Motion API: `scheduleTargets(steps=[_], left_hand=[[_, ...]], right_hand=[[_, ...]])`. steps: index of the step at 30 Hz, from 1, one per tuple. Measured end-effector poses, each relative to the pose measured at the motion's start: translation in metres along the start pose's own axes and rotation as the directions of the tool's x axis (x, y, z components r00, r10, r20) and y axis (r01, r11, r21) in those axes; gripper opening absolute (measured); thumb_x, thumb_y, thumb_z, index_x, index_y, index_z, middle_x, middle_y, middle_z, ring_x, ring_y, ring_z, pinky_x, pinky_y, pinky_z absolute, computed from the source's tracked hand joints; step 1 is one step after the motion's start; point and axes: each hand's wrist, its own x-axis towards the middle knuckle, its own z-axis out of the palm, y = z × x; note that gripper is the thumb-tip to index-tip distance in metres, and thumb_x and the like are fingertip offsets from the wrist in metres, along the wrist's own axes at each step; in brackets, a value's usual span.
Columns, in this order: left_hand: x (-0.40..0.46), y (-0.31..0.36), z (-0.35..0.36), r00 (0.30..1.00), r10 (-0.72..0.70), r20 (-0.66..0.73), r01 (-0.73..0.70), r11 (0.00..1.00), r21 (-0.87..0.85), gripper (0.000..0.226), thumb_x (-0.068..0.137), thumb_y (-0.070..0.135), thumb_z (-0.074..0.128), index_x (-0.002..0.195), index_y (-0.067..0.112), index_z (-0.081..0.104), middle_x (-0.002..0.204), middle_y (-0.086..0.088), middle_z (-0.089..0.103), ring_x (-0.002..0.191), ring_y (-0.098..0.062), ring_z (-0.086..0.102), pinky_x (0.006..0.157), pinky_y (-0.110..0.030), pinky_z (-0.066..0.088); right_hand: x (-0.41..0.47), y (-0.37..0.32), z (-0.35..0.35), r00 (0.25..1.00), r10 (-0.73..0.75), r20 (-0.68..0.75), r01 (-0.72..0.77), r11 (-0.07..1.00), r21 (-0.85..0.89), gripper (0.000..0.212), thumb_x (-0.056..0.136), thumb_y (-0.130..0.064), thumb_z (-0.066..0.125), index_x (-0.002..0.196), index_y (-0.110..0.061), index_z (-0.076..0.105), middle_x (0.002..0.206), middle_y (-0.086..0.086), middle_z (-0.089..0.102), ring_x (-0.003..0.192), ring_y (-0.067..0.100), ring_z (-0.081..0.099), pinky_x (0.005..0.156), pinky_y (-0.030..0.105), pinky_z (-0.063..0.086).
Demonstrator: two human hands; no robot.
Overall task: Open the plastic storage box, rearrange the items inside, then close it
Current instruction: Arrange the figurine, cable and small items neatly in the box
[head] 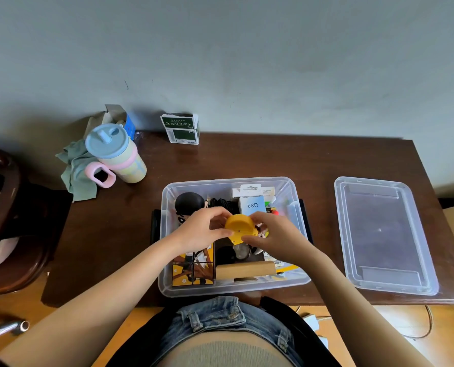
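Observation:
The clear plastic storage box (165, 260) stands open at the table's near edge. Its clear lid (384, 234) lies flat on the table to the right. Over the box's middle, my left hand (202, 231) and my right hand (271, 234) both grip a round yellow object (239, 227) from either side. Inside the box I see a black-headed figurine (189, 202), a light blue box marked Q88 (252, 205), a yellow picture box (191, 268), a wooden block (244, 270) and black cables. Items under my hands are hidden.
A pastel tumbler with a blue lid (114, 152) and a green cloth (77, 170) sit at the table's far left. A green and white carton (182, 128) stands against the wall. A dark wooden chair (6, 221) is left of the table.

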Motion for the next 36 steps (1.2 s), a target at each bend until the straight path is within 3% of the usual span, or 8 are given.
scheduleTargets(steps=[4, 7, 9, 11, 17, 21, 27, 36], left_hand=[[0.002, 0.010, -0.001, 1.000, -0.009, 0.028, 0.011, 0.996, -0.083, 0.022, 0.086, 0.017, 0.069, 0.106, 0.024, 0.064, 0.102, 0.007, 0.069, 0.096, -0.004, 0.064, 0.087, -0.019, 0.051], [0.007, 0.009, -0.001, 0.979, -0.157, 0.128, 0.130, 0.972, 0.196, 0.027, 0.090, 0.019, 0.063, 0.117, 0.019, 0.062, 0.111, 0.005, 0.067, 0.098, -0.003, 0.062, 0.098, -0.025, 0.044], [0.011, 0.007, 0.007, 0.941, -0.242, 0.236, 0.096, 0.860, 0.501, 0.026, 0.093, 0.018, 0.057, 0.119, 0.015, 0.060, 0.112, -0.001, 0.064, 0.100, -0.011, 0.060, 0.099, -0.031, 0.040], [0.015, 0.005, 0.020, 0.911, -0.276, 0.305, -0.030, 0.695, 0.718, 0.007, 0.092, 0.014, 0.055, 0.100, 0.015, 0.056, 0.095, -0.008, 0.055, 0.087, -0.021, 0.054, 0.078, -0.032, 0.044], [0.030, 0.004, 0.049, 0.893, -0.365, 0.264, -0.064, 0.477, 0.876, 0.015, 0.092, 0.007, 0.049, 0.105, 0.004, 0.056, 0.088, -0.011, 0.055, 0.082, -0.027, 0.054, 0.064, -0.033, 0.036], [0.038, 0.000, 0.060, 0.911, -0.339, 0.234, -0.046, 0.482, 0.875, 0.026, 0.092, 0.011, 0.048, 0.117, 0.006, 0.049, 0.112, -0.014, 0.060, 0.101, -0.031, 0.058, 0.070, -0.033, 0.039], [0.051, -0.002, 0.077, 0.903, -0.385, 0.190, 0.004, 0.451, 0.892, 0.056, 0.092, 0.056, 0.047, 0.119, 0.007, 0.051, 0.112, -0.009, 0.061, 0.103, -0.030, 0.059, 0.072, -0.033, 0.039], [0.050, -0.004, 0.065, 0.885, -0.393, 0.250, -0.003, 0.532, 0.847, 0.016, 0.093, 0.009, 0.051, 0.104, -0.002, 0.058, 0.090, -0.013, 0.056, 0.082, -0.028, 0.055, 0.065, -0.034, 0.040]], right_hand=[[0.001, -0.001, 0.002, 0.995, -0.006, -0.103, 0.007, 1.000, 0.008, 0.024, 0.086, -0.035, 0.066, 0.097, -0.014, 0.061, 0.081, -0.002, 0.063, 0.072, 0.014, 0.056, 0.066, 0.032, 0.046], [-0.005, 0.009, -0.004, 0.979, 0.026, -0.203, -0.020, 0.999, 0.031, 0.020, 0.084, -0.034, 0.068, 0.085, -0.017, 0.057, 0.067, -0.007, 0.054, 0.057, 0.007, 0.046, 0.053, 0.021, 0.034], [-0.009, 0.014, -0.008, 0.967, 0.063, -0.248, -0.053, 0.998, 0.046, 0.022, 0.083, -0.035, 0.069, 0.084, -0.015, 0.060, 0.066, -0.004, 0.056, 0.055, 0.008, 0.047, 0.052, 0.021, 0.034], [-0.012, 0.018, -0.011, 0.956, 0.081, -0.281, -0.065, 0.996, 0.069, 0.023, 0.083, -0.035, 0.069, 0.084, -0.014, 0.061, 0.067, -0.002, 0.059, 0.057, 0.012, 0.050, 0.053, 0.023, 0.038], [-0.018, 0.022, -0.013, 0.923, 0.138, -0.360, -0.080, 0.982, 0.173, 0.023, 0.083, -0.034, 0.070, 0.088, -0.013, 0.062, 0.071, 0.001, 0.062, 0.065, 0.022, 0.059, 0.059, 0.033, 0.048], [-0.020, 0.024, -0.012, 0.919, 0.153, -0.362, -0.079, 0.974, 0.211, 0.024, 0.083, -0.033, 0.070, 0.088, -0.011, 0.062, 0.073, 0.004, 0.063, 0.067, 0.024, 0.061, 0.060, 0.035, 0.050], [-0.020, 0.026, -0.011, 0.922, 0.159, -0.352, -0.080, 0.970, 0.228, 0.026, 0.083, -0.034, 0.070, 0.087, -0.010, 0.062, 0.073, 0.006, 0.063, 0.068, 0.026, 0.061, 0.062, 0.039, 0.050], [-0.022, 0.035, -0.010, 0.926, 0.170, -0.337, -0.084, 0.963, 0.255, 0.023, 0.083, -0.034, 0.069, 0.087, -0.013, 0.062, 0.072, 0.004, 0.063, 0.068, 0.026, 0.061, 0.061, 0.037, 0.050]])
